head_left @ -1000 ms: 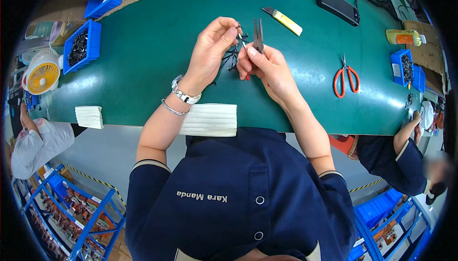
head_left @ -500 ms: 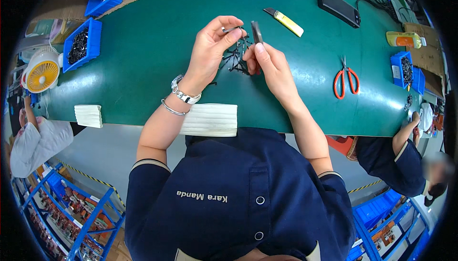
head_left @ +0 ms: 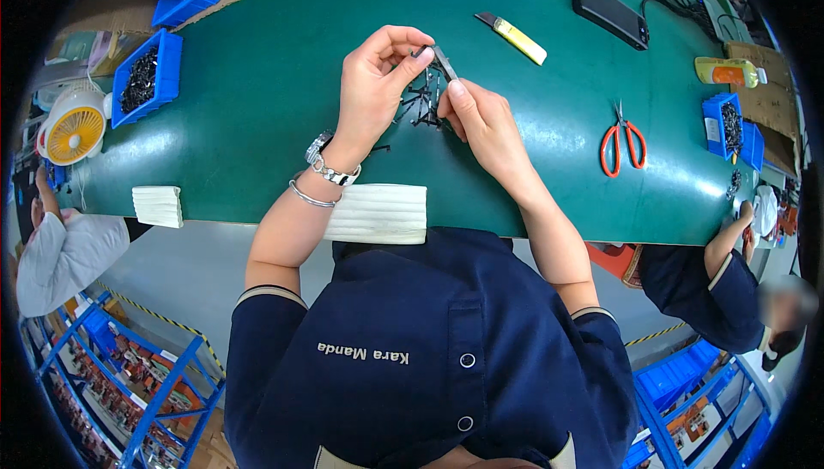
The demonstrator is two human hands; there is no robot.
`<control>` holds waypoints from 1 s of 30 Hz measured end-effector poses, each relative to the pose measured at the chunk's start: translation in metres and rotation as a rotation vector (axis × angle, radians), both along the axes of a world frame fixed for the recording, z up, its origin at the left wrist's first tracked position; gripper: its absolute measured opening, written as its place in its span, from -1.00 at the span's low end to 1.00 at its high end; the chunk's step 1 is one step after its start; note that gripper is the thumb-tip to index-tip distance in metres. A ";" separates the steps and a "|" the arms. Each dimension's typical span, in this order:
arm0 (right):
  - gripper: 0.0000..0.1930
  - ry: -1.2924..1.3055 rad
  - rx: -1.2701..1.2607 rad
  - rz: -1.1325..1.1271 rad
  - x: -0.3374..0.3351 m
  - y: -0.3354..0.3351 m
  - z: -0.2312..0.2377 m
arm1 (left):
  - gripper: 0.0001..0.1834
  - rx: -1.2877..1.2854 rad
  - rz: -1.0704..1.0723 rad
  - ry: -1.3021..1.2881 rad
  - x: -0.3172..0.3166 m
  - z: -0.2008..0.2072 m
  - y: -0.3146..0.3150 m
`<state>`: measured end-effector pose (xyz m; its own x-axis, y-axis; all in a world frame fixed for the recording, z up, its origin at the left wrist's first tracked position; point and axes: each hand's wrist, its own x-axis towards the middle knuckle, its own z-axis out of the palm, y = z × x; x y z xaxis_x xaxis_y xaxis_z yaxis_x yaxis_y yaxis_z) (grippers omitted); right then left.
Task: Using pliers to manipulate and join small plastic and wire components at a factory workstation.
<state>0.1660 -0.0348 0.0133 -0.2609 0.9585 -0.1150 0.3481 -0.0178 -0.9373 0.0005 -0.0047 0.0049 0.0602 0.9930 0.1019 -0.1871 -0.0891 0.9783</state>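
Note:
My left hand (head_left: pixel 373 83) is closed in a pinch on a small dark part (head_left: pixel 420 52), mostly covered by the thumb and fingers. Between the thumb and fingers of my right hand (head_left: pixel 487 126) is a flat grey metal strip (head_left: pixel 445 64). The strip slants up and left, its far end meeting the small part or lying just by it; which of the two I cannot tell. Beneath both hands, a loose pile of small black parts (head_left: pixel 423 107) lies on the green table (head_left: pixel 283 66).
Beyond the hands lies a yellow utility knife (head_left: pixel 518 42); red-handled pliers (head_left: pixel 622 143) rest to the right. Blue bins (head_left: pixel 169 74) of black parts stand left, right and far. A white pad (head_left: pixel 378 214) lies at the near edge. A co-worker (head_left: pixel 704 289) sits right, another person (head_left: pixel 73 250) left.
My right hand has tipped the metal strip from nearly upright over to the left, bringing its end to the part in my left hand. My left hand has stayed almost in place.

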 end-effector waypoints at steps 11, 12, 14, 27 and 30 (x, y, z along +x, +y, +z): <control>-0.58 -0.185 0.114 -0.046 -0.004 -0.003 0.005 | -0.88 0.091 0.098 0.016 0.007 0.001 -0.007; -0.57 -0.109 0.119 -0.046 -0.004 -0.001 0.002 | -0.88 0.091 0.098 0.017 0.007 0.001 -0.007; -0.56 0.041 -0.001 -0.019 -0.002 0.002 -0.003 | -0.89 0.064 0.113 -0.010 0.007 0.000 -0.006; -0.53 0.121 -0.137 0.051 0.001 0.005 -0.006 | -0.89 0.036 0.130 0.010 0.007 -0.001 -0.006; -0.55 0.094 -0.100 0.032 0.000 0.003 -0.010 | -0.89 0.029 0.131 -0.018 0.008 -0.001 -0.006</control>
